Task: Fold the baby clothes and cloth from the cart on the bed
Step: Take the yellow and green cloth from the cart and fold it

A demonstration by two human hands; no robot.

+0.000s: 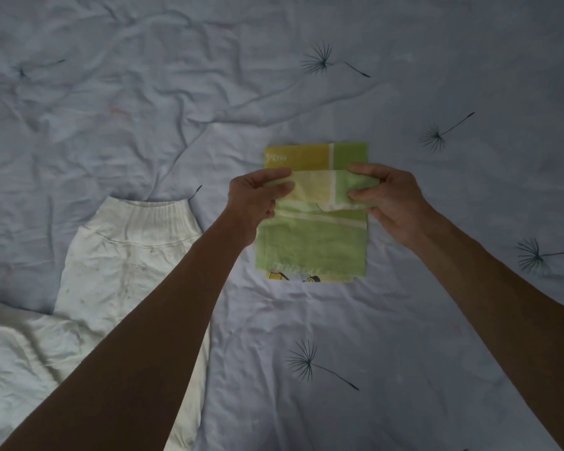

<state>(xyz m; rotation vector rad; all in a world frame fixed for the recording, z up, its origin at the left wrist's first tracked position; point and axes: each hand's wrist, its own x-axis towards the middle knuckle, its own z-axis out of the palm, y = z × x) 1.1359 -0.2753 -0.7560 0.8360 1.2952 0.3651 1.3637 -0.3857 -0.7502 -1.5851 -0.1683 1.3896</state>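
Note:
A green and yellow printed cloth (313,245) lies folded into a narrow rectangle on the bed, right of centre. My left hand (258,203) pinches the left end of a raised fold across its middle. My right hand (388,203) pinches the right end of the same fold. The lifted strip between my hands shows pale yellow and green. To the left lie white baby trousers (121,262) with an elastic waistband, spread flat and partly under my left forearm.
The bed (144,92) is covered by a wrinkled pale blue sheet printed with dark dandelion seeds. More white fabric (10,362) lies at the lower left edge of the view. No cart is in view.

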